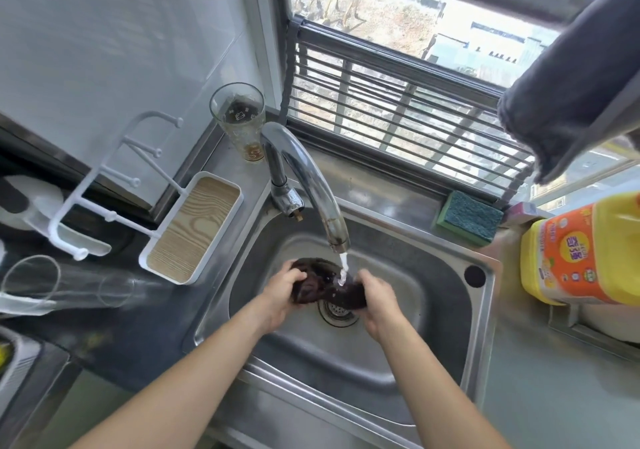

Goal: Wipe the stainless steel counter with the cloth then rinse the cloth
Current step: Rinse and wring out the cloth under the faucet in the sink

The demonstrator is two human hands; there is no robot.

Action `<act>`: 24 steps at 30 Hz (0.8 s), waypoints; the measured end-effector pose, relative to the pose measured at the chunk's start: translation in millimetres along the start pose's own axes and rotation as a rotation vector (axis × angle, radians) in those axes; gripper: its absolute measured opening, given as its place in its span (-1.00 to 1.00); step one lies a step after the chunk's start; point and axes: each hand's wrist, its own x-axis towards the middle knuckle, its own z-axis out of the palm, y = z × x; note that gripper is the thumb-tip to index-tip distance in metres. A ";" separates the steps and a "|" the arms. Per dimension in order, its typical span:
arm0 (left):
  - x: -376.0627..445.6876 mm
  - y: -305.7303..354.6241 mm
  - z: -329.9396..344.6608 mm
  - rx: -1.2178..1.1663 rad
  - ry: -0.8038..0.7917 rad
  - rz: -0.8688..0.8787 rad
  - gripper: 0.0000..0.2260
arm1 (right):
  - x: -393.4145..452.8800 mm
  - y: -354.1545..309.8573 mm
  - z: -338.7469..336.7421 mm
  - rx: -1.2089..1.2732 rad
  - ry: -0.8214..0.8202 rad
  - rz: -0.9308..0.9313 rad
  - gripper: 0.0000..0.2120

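Cloth (pixel 325 284), dark and bunched, sits under the faucet (pixel 311 185) stream above the sink (pixel 398 362) drain. Your left hand (pixel 278 298) and right hand (pixel 379 305) each grip one end, fingers curled round it. Green sponge (pixel 467 218) on the tabletop (pixel 540 396) behind.

Two bare forearms, no sleeves; left hand (pixel 281 291), right hand (pixel 378 301) ungloved.
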 end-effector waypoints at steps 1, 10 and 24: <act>1.7 1.2 -1.5 0.001 0.018 0.008 -0.71 | -6.6 3.1 -0.8 -0.004 -0.070 0.031 -0.97; -4.0 6.8 9.4 0.045 0.068 -0.127 -0.73 | -8.5 11.4 -11.0 0.046 -0.329 0.171 -0.80; 10.2 -11.3 38.4 -0.228 0.119 -0.165 -0.42 | -29.2 41.9 20.8 -0.670 0.153 -0.741 -0.70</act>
